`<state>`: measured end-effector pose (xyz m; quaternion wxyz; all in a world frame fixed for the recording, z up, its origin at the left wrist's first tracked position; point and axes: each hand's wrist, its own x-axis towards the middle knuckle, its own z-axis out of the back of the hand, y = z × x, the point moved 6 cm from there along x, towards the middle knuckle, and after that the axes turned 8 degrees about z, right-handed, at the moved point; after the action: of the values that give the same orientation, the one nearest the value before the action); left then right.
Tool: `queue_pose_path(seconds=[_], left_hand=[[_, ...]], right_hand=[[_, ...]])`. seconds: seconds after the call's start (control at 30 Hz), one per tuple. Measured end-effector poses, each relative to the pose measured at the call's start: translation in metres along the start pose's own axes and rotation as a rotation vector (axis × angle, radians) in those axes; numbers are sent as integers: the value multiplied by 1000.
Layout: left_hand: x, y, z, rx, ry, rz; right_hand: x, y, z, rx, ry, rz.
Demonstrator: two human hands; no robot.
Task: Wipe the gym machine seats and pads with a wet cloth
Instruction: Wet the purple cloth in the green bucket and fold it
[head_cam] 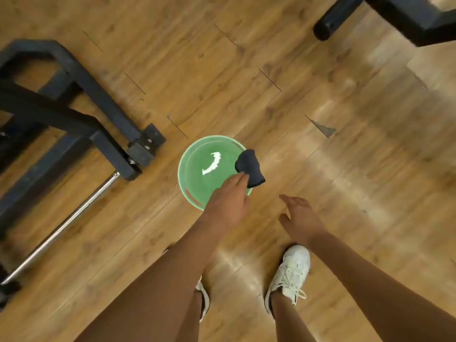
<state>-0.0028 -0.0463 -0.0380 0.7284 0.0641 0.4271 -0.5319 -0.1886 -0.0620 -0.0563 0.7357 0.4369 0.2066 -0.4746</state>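
Observation:
A green bucket [188, 166] stands on the wooden floor in the middle of the view, with water that catches a white glare. A dark bunched cloth [249, 167] hangs over its right rim. My left hand [228, 201] reaches down over the bucket and its fingertips hold the cloth's lower left edge. To the right of the bucket my right hand [299, 217] hovers with fingers spread and holds nothing. No seat or pad surface is plainly in view.
A black gym machine frame [81, 99] with a chrome bar [64, 225] fills the left side. Another black machine part [385, 16] juts in at the top right. My feet in white sneakers [290, 275] stand just below the bucket.

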Motion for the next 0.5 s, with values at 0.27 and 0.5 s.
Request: queue_pose_path(seconds=[0.27,0.5], left_hand=[[97,-13,-25,476,-42,-295],[111,-6,-38,578,-79,-392]], right_hand=[[63,-19,-10,35,-28,42],[74,-28,-13,53,-32,35]])
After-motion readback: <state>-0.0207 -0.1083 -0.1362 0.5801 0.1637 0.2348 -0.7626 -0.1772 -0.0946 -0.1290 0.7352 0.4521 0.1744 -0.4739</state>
